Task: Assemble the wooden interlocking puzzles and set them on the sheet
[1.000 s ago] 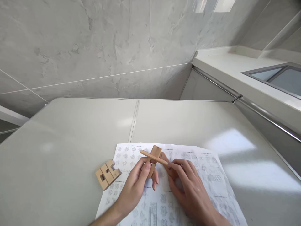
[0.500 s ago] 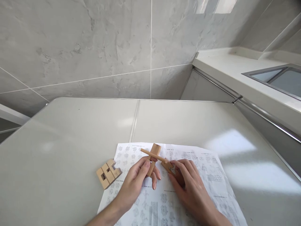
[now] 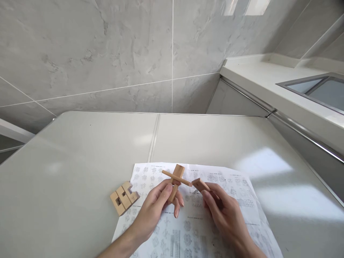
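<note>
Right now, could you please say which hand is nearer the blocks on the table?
Left: the left hand is just right of the blocks; the right hand is farther right.

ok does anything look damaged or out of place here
Nothing looks spilled, and the crossed wooden pieces show no plain damage. Only the notched wooden blocks sit a bit untidily, slanted and overlapping the left edge of the printed sheet.

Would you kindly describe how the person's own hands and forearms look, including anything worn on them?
The left hand and the right hand are both ungloved, with no ring, watch or bracelet to be seen. The left forearm and the right forearm show no sleeve before the picture's lower edge cuts them off. No markings can be made out.
</note>
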### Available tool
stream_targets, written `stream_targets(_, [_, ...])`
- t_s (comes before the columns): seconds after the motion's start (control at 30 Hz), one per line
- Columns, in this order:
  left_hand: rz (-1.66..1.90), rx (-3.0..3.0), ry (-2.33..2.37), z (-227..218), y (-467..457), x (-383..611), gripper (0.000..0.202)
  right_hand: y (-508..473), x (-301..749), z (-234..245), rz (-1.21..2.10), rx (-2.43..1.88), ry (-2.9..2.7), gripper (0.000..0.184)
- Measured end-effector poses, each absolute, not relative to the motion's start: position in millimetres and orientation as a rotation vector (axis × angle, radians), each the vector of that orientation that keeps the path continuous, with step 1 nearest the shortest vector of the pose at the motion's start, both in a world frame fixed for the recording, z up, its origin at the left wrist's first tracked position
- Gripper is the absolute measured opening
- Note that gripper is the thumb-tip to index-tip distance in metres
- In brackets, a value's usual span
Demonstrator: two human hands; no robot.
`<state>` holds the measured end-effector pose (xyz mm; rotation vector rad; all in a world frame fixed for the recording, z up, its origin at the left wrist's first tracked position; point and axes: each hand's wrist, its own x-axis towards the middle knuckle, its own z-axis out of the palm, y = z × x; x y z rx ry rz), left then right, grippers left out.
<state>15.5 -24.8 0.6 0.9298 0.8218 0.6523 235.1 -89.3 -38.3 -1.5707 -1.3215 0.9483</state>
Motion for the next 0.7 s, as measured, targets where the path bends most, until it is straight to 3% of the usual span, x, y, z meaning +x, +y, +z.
stream_targets(0.13, [0.580, 0.850, 0.719, 0, -24, 14, 0.034, -88, 238, -28, 1.283, -1.403, -1.034, 0.041])
stream_targets(0.3, [0.533, 0.786, 0.613, 1, -24, 16, 0.032, -87, 241, -25, 1.616, -1.032, -0.810, 0.030])
stream_targets(0.4, [0.512, 0.784, 0.600, 1, -26, 18, 0.033, -89, 243, -26, 1.731, -0.947, -0.790, 0.030])
stream_targets(0.53, [0.473, 0.786, 0.587, 0, -27, 19, 0.037, -93, 246, -30, 1.819, -0.890, -0.814, 0.048])
stream_targets(0.7, [0.437, 0.785, 0.558, -1, -28, 20, 0.038, -95, 247, -35, 1.831, -0.865, -0.871, 0.050])
